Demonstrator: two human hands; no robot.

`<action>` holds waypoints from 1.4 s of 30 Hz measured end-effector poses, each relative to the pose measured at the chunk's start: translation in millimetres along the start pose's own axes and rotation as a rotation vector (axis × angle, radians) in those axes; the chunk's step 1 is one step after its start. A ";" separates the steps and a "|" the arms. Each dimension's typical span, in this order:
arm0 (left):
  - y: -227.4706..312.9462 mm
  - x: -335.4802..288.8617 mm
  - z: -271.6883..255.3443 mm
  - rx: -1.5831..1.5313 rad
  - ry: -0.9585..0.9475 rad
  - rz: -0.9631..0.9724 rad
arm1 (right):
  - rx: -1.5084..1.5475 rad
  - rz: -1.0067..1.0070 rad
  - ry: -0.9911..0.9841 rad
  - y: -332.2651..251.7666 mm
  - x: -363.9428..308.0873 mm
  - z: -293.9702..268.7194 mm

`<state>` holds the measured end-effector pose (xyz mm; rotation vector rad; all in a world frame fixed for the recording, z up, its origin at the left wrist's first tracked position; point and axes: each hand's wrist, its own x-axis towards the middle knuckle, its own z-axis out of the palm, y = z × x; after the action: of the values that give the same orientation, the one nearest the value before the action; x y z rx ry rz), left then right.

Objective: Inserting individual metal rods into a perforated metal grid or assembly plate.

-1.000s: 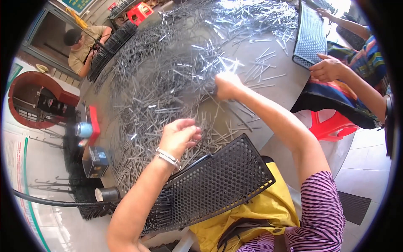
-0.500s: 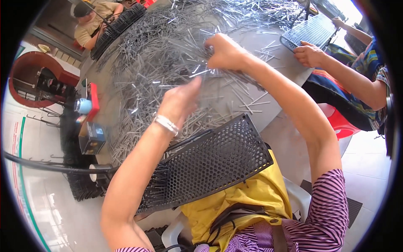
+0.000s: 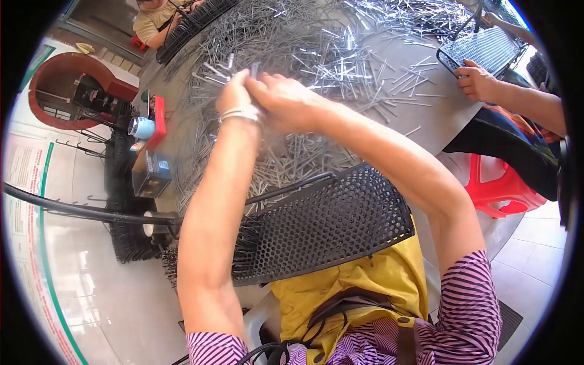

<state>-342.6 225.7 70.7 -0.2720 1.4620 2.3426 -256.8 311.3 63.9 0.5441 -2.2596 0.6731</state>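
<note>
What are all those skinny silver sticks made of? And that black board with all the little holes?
The thin rods look like bare metal, likely steel wire: grey, shiny, glinting in the light, all stiff and straight. The black perforated panel looks like matte plastic, though painted metal is possible: dull black, even rows of round holes, slightly curved. The left hand and right hand meet over the rods.

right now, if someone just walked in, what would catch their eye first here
The huge heap of thin metal rods covering the round grey table, with the person's left hand and right hand meeting over it. Next, the black perforated tray on their lap at the table's near edge, and a co-worker's hand by a similar tray at upper right.
</note>
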 end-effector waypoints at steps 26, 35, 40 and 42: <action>25.9 -75.3 19.6 -0.078 -0.569 -0.049 | 1.149 0.699 -0.182 -43.7 -48.0 -85.3; 4.3 -152.2 3.0 0.079 -0.442 0.074 | 1.730 0.975 -0.039 -122.5 -96.5 -68.8; -19.0 -183.9 -24.7 0.136 -0.492 -0.025 | 1.895 1.083 -0.016 -169.7 -132.3 -60.2; -32.3 -190.5 -36.0 0.172 -0.448 -0.050 | 1.693 1.248 0.086 -195.0 -149.7 -54.9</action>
<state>-156.4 167.6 94.5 0.2452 1.3951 2.0465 -22.3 220.6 48.6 -0.3570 -1.1447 3.0655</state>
